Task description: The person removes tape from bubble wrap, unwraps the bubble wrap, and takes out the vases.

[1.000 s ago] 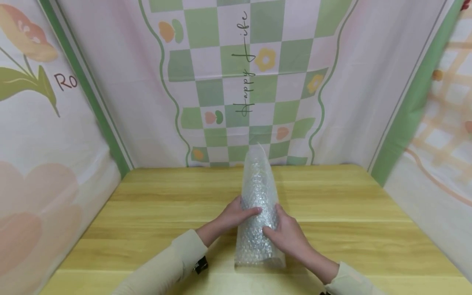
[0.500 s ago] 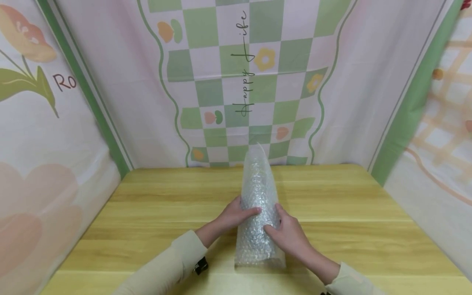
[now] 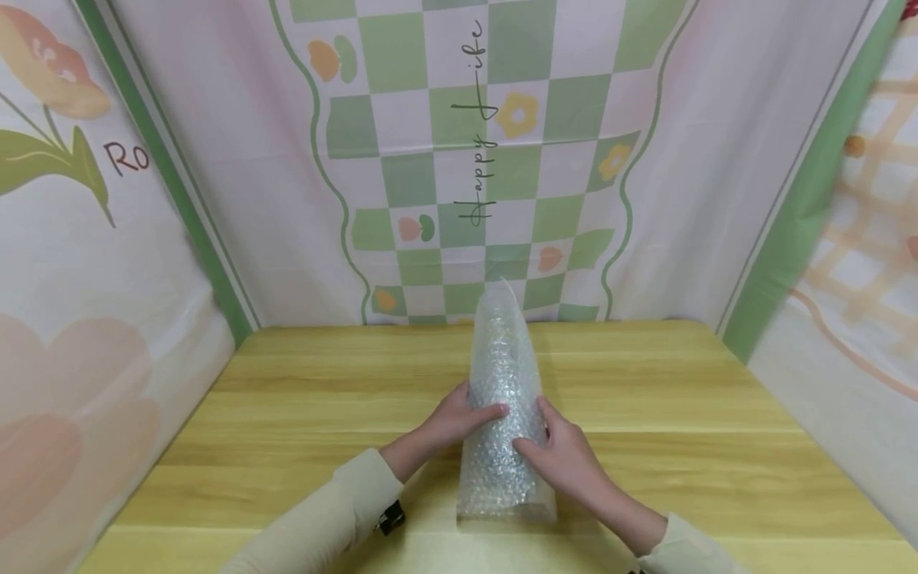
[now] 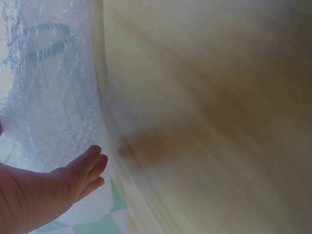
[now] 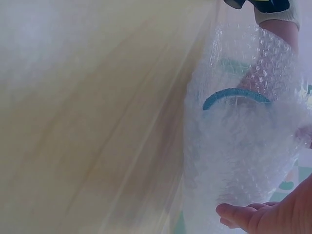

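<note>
A long roll of clear bubble wrap (image 3: 502, 359) lies along the middle of the wooden table, its narrower end pointing away from me. My left hand (image 3: 459, 416) holds its left side, thumb across the top. On the right side, a bit nearer, my right hand (image 3: 568, 456) grips it with the thumb on top. Through the wrap, a teal curved rim (image 5: 236, 93) of something inside shows in the right wrist view. That teal rim (image 4: 48, 48) also appears, blurred, in the left wrist view. The rest of the wrapped thing is hidden by the bubbles.
The wooden table (image 3: 301, 399) spreads out on both sides of the roll. A green and white checked cloth wall (image 3: 459, 183) stands behind it, with printed cloth walls at left and right. A black device (image 3: 390, 518) sits at the left sleeve.
</note>
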Demonstrator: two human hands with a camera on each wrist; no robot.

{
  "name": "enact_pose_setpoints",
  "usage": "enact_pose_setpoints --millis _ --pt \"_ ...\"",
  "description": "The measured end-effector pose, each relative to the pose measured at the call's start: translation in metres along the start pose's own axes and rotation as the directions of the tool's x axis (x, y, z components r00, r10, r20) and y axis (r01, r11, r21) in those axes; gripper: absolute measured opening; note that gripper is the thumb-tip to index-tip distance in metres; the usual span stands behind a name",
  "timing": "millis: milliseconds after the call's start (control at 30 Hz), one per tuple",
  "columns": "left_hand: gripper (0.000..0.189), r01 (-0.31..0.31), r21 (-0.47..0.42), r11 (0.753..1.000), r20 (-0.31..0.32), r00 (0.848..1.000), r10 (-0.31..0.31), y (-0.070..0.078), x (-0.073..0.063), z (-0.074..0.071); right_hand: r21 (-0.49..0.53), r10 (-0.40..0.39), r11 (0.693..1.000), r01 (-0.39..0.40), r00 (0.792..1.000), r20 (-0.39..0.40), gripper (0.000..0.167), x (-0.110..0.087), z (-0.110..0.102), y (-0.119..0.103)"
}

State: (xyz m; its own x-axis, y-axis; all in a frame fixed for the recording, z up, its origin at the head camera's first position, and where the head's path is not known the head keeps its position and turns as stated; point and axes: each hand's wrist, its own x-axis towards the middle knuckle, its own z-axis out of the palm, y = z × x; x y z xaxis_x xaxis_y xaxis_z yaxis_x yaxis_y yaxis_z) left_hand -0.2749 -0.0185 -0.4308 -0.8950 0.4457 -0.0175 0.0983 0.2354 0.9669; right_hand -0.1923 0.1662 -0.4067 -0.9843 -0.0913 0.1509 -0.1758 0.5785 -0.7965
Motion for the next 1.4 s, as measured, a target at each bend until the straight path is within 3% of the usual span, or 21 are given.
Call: enact_pose_setpoints --millis 733,1000,1400 --pt "0.085 0.003 -0.037 0.999 -0.001 1.000 -0.003 0.003 -0.001 0.000 -0.011 -0.017 1.000 0.017 0.999 0.048 0.094 0.004 -0.009 -0.004" --pt "0.085 -0.001 -0.048 0.999 0.009 1.000 0.001 0.003 0.000 0.000 -0.015 -0.086 0.996 0.086 0.996 0.032 0.084 0.018 -0.014 -0.001" --pt "0.086 0.005 -0.060 0.998 0.008 1.000 -0.005 0.001 0.001 0.000 -0.037 -0.099 0.994 0.101 0.994 0.040 0.084 0.043 -0.021 0.012"
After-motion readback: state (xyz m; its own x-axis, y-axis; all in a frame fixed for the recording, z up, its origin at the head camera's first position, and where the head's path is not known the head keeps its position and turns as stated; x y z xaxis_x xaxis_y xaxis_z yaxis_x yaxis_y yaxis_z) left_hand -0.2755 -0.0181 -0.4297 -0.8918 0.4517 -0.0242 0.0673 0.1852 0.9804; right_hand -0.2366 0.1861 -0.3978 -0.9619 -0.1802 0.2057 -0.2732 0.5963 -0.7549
